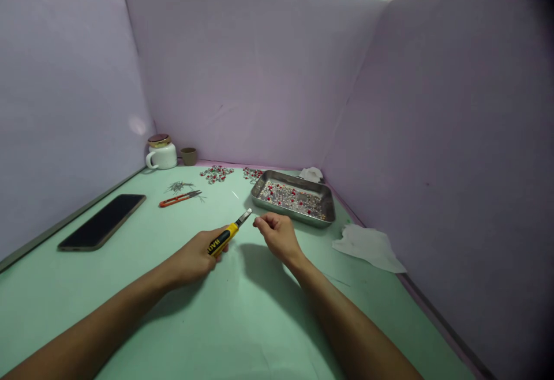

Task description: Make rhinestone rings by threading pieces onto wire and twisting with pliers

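My left hand is closed round the yellow and black handle of a small plier-like tool, whose metal tip points up and right. My right hand hovers just right of that tip, fingers curled in a pinch; whatever it pinches is too small to make out. Both hands are above the green table, just in front of a metal tray holding several red and silver beads.
A black phone lies at the left. Orange thread snips and loose bead clusters lie behind the hands. A white lidded mug and a small brown cup stand in the back corner. White tissue lies at the right. Purple walls surround the table.
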The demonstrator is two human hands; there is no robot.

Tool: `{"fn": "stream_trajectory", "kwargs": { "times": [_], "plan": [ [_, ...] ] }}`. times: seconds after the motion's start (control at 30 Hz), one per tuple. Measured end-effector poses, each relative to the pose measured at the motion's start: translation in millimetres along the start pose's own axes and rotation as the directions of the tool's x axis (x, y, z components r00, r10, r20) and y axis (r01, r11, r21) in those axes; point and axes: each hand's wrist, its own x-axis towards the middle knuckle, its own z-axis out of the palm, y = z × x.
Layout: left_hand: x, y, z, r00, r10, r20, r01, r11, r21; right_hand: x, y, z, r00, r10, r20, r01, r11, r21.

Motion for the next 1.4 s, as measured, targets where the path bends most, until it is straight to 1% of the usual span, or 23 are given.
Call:
{"fn": "stream_trajectory", "kwargs": {
  "times": [0.1, 0.2, 0.3, 0.37, 0.43, 0.53, 0.6, 0.67, 0.7, 0.77, 0.8, 0.83, 0.87, 0.9, 0.97, 1.0, 1.03, 1.1, 1.17, 1.2, 1.27, 1.3, 1.4],
  "plan": [
    [0.9, -9.1, 4.3, 0.994, 0.083, -0.068, -0.067, 0.976, 0.209, -1.0, 3.5, 2.1, 0.999, -0.047, -0.018, 0.046, 0.997, -0.066],
    [0.4, -17.2, 8.9, 0.989, 0.079, -0.125, -0.024, 0.921, 0.389, -1.6, 7.7, 4.1, 0.997, -0.068, -0.023, 0.066, 0.993, -0.101],
    [-0.2, -17.7, 10.6, 0.985, 0.063, -0.159, 0.011, 0.904, 0.427, -1.2, 10.8, 5.1, 0.996, -0.082, -0.020, 0.079, 0.990, -0.115],
    [-0.3, -12.7, 9.0, 0.988, 0.073, -0.134, -0.026, 0.947, 0.321, -0.5, 11.6, 4.5, 0.996, -0.090, -0.016, 0.088, 0.990, -0.111],
    [-0.6, -5.2, 5.6, 0.997, 0.033, -0.065, -0.025, 0.993, 0.115, 0.2, 11.4, 3.1, 0.995, -0.095, -0.007, 0.094, 0.991, -0.100],
    [-2.1, 4.0, -0.3, 0.995, -0.064, 0.077, 0.075, 0.986, -0.146, 1.0, 10.4, 1.1, 0.994, -0.111, 0.005, 0.111, 0.991, -0.078],
    [-3.3, 5.2, -2.7, 0.980, -0.074, 0.184, 0.134, 0.930, -0.341, 1.1, 10.1, 0.7, 0.992, -0.127, 0.000, 0.126, 0.990, -0.065],
    [-4.0, 2.5, -3.4, 0.961, -0.039, 0.274, 0.195, 0.799, -0.569, 0.9, 10.5, 1.3, 0.991, -0.137, -0.007, 0.136, 0.989, -0.057],
    [-4.2, 0.4, -3.2, 0.954, -0.020, 0.298, 0.219, 0.727, -0.651, 0.7, 10.9, 1.8, 0.990, -0.141, -0.010, 0.140, 0.989, -0.055],
    [-4.1, -3.0, -2.7, 0.950, -0.008, 0.314, 0.246, 0.639, -0.729, 0.6, 11.9, 3.1, 0.989, -0.150, -0.010, 0.149, 0.987, -0.060],
    [-3.9, -3.6, -2.4, 0.948, -0.012, 0.317, 0.255, 0.625, -0.738, 0.7, 12.6, 3.6, 0.988, -0.153, -0.010, 0.152, 0.986, -0.066],
    [-3.8, -3.2, -2.3, 0.947, -0.024, 0.320, 0.260, 0.641, -0.722, 0.8, 13.2, 4.2, 0.988, -0.157, -0.011, 0.156, 0.985, -0.075],
    [-3.6, -2.1, -2.3, 0.950, -0.045, 0.310, 0.251, 0.700, -0.668, 0.8, 14.0, 4.6, 0.987, -0.159, -0.011, 0.158, 0.984, -0.084],
    [-3.4, -0.3, -2.4, 0.958, -0.071, 0.279, 0.226, 0.785, -0.577, 0.9, 14.8, 5.0, 0.987, -0.159, -0.012, 0.157, 0.983, -0.094],
    [-2.8, 3.3, -2.4, 0.980, -0.104, 0.170, 0.157, 0.929, -0.336, 0.7, 16.5, 5.7, 0.988, -0.153, -0.014, 0.150, 0.982, -0.116],
    [-2.4, 4.4, -2.2, 0.989, -0.104, 0.110, 0.127, 0.965, -0.230, 0.5, 17.4, 6.0, 0.989, -0.147, -0.014, 0.145, 0.981, -0.127],
    [-1.8, 4.6, -1.8, 0.994, -0.094, 0.061, 0.103, 0.981, -0.166, 0.2, 18.2, 6.4, 0.990, -0.142, -0.013, 0.139, 0.981, -0.138],
    [-0.4, 1.9, 0.0, 0.998, -0.056, -0.003, 0.055, 0.993, -0.103, -0.5, 19.4, 7.2, 0.990, -0.137, -0.017, 0.133, 0.979, -0.154],
    [0.5, -3.9, 2.8, 0.998, -0.020, -0.065, 0.023, 0.998, 0.051, -1.2, 20.1, 7.9, 0.990, -0.138, -0.017, 0.133, 0.977, -0.169],
    [0.6, -7.3, 4.4, 0.995, -0.008, -0.099, 0.023, 0.987, 0.160, -1.5, 20.2, 8.1, 0.990, -0.137, -0.014, 0.132, 0.975, -0.178],
    [-0.1, -13.2, 7.8, 0.988, 0.011, -0.152, 0.046, 0.929, 0.366, -1.7, 20.4, 8.5, 0.991, -0.131, -0.012, 0.126, 0.972, -0.196],
    [-0.9, -15.1, 9.2, 0.986, 0.018, -0.167, 0.056, 0.901, 0.429, -1.7, 20.4, 8.6, 0.992, -0.129, -0.010, 0.124, 0.971, -0.203],
    [-3.4, -14.7, 11.6, 0.981, 0.054, -0.189, 0.045, 0.872, 0.487, -1.1, 20.4, 8.1, 0.990, -0.138, -0.013, 0.133, 0.971, -0.199]
  ]
}}
